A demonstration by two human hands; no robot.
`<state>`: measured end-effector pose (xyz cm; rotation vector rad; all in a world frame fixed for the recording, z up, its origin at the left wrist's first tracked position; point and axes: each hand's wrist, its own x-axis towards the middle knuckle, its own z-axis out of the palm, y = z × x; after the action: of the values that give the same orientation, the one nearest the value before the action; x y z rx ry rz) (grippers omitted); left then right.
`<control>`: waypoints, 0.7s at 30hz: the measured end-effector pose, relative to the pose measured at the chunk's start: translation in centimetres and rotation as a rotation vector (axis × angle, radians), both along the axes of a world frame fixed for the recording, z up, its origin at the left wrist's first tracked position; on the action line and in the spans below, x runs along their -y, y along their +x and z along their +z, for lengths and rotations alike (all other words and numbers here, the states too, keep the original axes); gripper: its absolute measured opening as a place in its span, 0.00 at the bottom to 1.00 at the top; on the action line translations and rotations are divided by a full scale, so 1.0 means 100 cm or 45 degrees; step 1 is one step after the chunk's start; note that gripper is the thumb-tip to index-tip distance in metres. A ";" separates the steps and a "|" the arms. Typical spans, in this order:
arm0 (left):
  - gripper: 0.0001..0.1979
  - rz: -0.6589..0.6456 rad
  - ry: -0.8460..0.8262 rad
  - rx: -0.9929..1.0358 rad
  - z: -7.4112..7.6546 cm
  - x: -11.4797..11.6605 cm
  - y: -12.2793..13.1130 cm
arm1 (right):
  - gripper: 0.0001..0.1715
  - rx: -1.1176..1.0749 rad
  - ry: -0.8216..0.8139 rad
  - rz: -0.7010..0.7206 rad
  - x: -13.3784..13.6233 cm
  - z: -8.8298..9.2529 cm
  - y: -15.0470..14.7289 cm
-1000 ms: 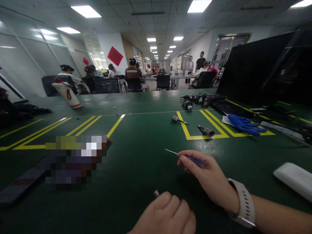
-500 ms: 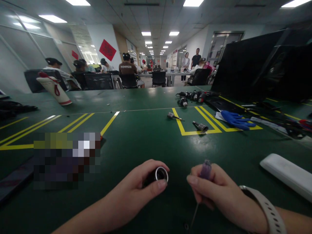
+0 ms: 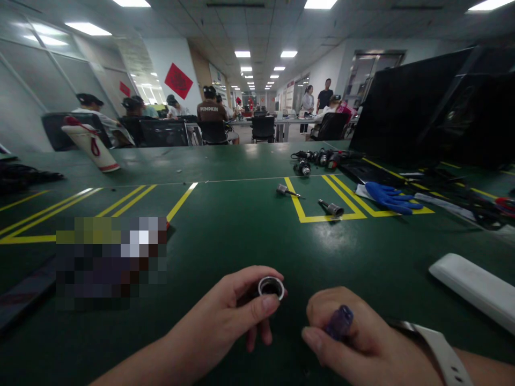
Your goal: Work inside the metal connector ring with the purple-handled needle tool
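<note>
- Against the view half a second back, the right hand (image 3: 358, 343) has dropped lower and nearer the camera, and the thin shaft that showed below it then is now out of sight; only the purple handle of the screwdriver (image 3: 339, 321) sticks up between its fingers.
- The left hand (image 3: 237, 316) has hardly shifted, but the small metal cylinder (image 3: 271, 287) it carries now shows more of its silver rim and open mouth, tipped a little upward.
- Left fingers: thumb and forefinger are closed round the cylinder's dark body, pinching it just below the rim, with the other fingers curled underneath. The cylinder is held just above the bench (image 3: 241, 225), near its front edge.
- Right fingers: wrapped tight round the screwdriver handle in a fist, thumb laid across the front. A pale watch strap (image 3: 438, 348) circles that wrist.
- The two hands are near each other but apart.
- The bench is dark green with yellow tape lines. Farther back, two small metal fittings (image 3: 332, 208) lie at a taped yellow box, a blue glove (image 3: 388, 197) to their right, and a cluster of dark parts (image 3: 317, 158) behind them.
- A white flat case (image 3: 470, 287) lies at the right, a white and red cup (image 3: 90, 147) lies tipped at far left, and a blurred patch covers something at left.
- A black monitor (image 3: 406, 107) stands at right. Beyond, seated people work at other tables under ceiling lights; two people stand near a doorway.
</note>
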<state>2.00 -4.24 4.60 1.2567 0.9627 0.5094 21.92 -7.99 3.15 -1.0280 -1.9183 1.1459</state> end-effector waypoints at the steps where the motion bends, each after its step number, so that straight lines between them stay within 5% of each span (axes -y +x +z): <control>1: 0.15 0.040 -0.039 0.033 0.001 0.001 0.001 | 0.14 -0.002 0.023 0.008 0.001 0.000 0.000; 8: 0.14 0.336 -0.254 0.143 0.013 0.010 0.003 | 0.21 -0.571 -0.665 -0.236 -0.016 -0.018 -0.006; 11: 0.13 0.364 -0.224 0.057 0.014 0.012 0.005 | 0.20 -0.877 -0.705 -0.247 -0.021 -0.013 -0.005; 15: 0.13 0.409 -0.096 -0.114 0.010 0.011 0.007 | 0.18 -0.849 -0.360 -0.277 -0.016 -0.002 0.002; 21: 0.13 0.369 0.017 -0.060 -0.006 0.010 0.006 | 0.14 -0.185 0.362 -0.122 -0.001 0.011 0.006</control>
<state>2.57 -5.26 3.99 1.1503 1.1913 0.7151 22.50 -7.93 4.28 -0.8483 -1.8314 0.8411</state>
